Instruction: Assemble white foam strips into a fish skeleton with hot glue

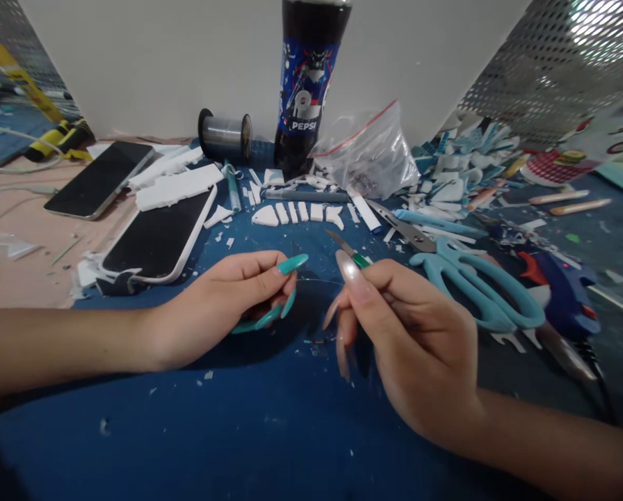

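Thumb and fingers of my left hand (238, 296) are pinched on one end of a thin clear line (319, 280). The line runs across to my right hand (400, 327), whose thumb and forefinger grip a small blade with a green handle (361, 261). The blade points up and to the left. Beyond my hands, white cut pieces (298, 212) lie in a row in the shape of a fish skeleton, with a head and a tail. A spool of clear line (224, 136) stands behind them at the left.
Blue-handled scissors (486, 289) and a blue glue gun (564, 289) lie at the right. Two phones (158, 240) are at the left. A Pepsi bottle (306, 90), a plastic bag (377, 156) and heaped scraps (457, 167) stand behind the blue mat (228, 431).
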{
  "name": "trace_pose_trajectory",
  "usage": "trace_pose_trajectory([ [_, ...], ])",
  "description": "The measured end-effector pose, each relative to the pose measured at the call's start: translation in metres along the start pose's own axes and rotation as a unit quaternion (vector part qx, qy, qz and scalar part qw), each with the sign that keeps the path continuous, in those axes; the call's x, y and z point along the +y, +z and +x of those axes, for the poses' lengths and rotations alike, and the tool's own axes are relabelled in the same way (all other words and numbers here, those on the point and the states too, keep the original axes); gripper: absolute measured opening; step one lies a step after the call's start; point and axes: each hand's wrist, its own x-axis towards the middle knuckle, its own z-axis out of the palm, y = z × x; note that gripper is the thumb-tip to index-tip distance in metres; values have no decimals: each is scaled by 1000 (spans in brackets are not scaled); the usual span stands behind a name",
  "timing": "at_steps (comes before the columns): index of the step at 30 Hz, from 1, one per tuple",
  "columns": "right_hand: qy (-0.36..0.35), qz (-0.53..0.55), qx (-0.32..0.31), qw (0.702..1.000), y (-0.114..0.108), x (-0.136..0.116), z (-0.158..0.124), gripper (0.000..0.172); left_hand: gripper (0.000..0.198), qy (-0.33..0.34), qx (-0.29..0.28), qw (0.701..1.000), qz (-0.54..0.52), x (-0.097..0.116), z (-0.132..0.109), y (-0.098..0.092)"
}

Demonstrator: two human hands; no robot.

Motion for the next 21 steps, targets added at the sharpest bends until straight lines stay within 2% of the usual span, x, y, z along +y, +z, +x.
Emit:
trace_pose_trajectory([
  [6, -14, -61, 6, 998, 0, -2, -2, 23, 25, -5, -2, 1000, -18, 1, 1, 0],
  [21, -1, -63, 8, 998, 2, -3, 0, 26, 25, -1, 4, 1000, -9, 2, 0, 3],
])
